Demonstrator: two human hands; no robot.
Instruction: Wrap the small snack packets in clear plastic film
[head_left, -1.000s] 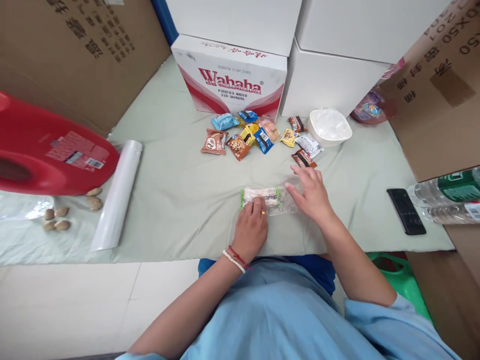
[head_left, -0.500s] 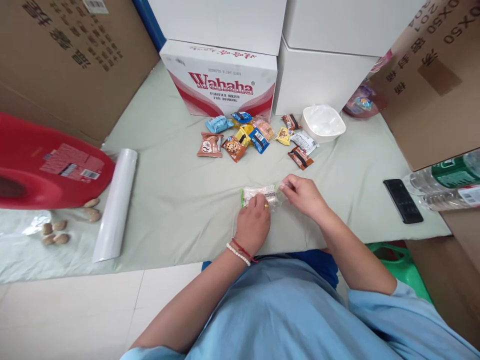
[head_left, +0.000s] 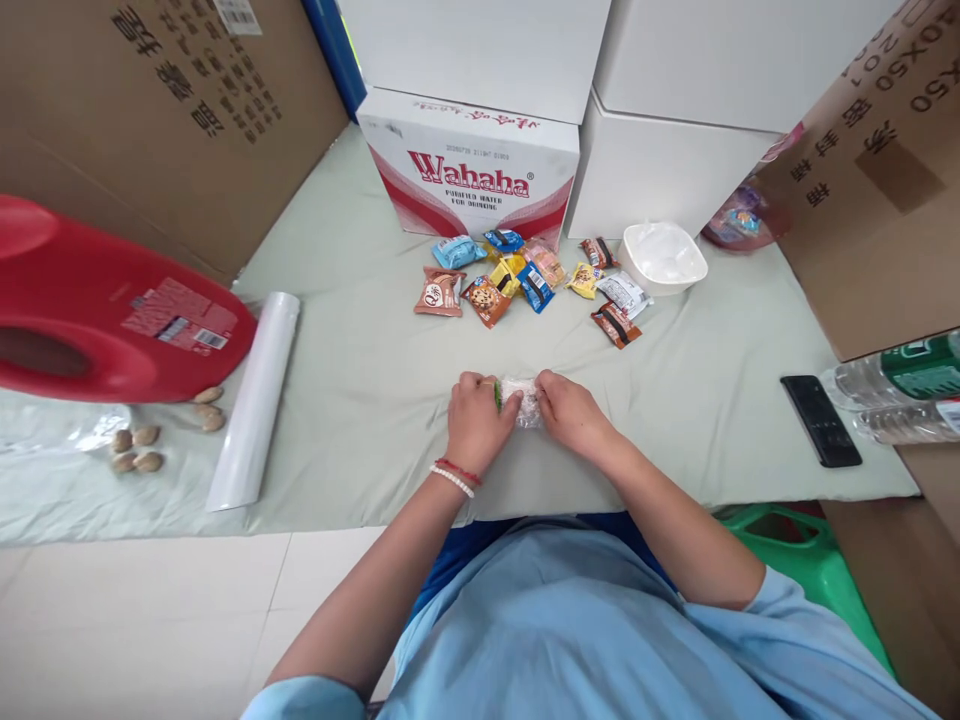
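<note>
Between my hands, low over the cloth, is a small snack packet (head_left: 523, 402) in crinkled clear wrap with a green edge on its left. My left hand (head_left: 482, 414) grips its left end, thumb across the front. The fingers of my right hand (head_left: 568, 412) are closed on its right end. Beyond them lies a loose group of wrapped snacks: a brown packet (head_left: 439, 292), an orange cookie packet (head_left: 487, 300), a blue packet (head_left: 535, 288) and several others. To their right are a silver-white packet (head_left: 625, 294) and a reddish-brown packet (head_left: 616, 325).
A Wahaba carton (head_left: 472, 170) and a white bowl (head_left: 664, 258) stand at the back. On the left are a red jug (head_left: 150, 320), a white roll (head_left: 255, 400) and several nuts (head_left: 148, 461). A phone (head_left: 820, 420) and bottles (head_left: 926, 365) lie right.
My left hand has shifted from lying over the packet to gripping its left end. My right hand has moved down to its right end. The camera view has shifted slightly.
</note>
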